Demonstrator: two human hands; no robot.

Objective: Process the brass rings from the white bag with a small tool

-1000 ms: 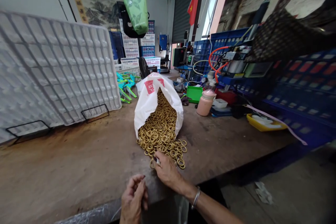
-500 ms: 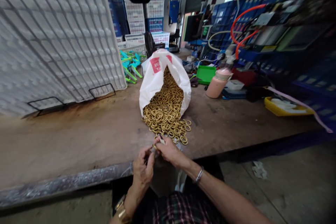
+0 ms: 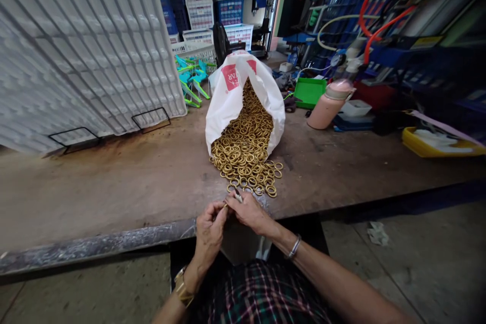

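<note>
Gold-coloured rings (image 3: 246, 147) spill from the mouth of a white plastic bag (image 3: 224, 96) with red print, lying on the brown table. Just in front of the pile, at the table's edge, my two hands meet. My left hand (image 3: 211, 228) pinches a small gold ring (image 3: 225, 206) between thumb and fingers. Fingers closed, my right hand (image 3: 248, 212) holds a slim tool (image 3: 238, 196) with a dark tip and a pale body, its fingertips close to the same ring.
White ribbed panels (image 3: 94, 50) stand at the left on black wire feet. To the right are a green tray (image 3: 310, 92), a pink bottle (image 3: 327, 107) and a yellow tray (image 3: 436, 146). The table's front edge (image 3: 98, 244) is wrapped in plastic.
The camera view has shifted, so the bag and rings appear slightly higher and the right-hand items farther right. My hands remain together, with the left fingertips closer around the ring.
</note>
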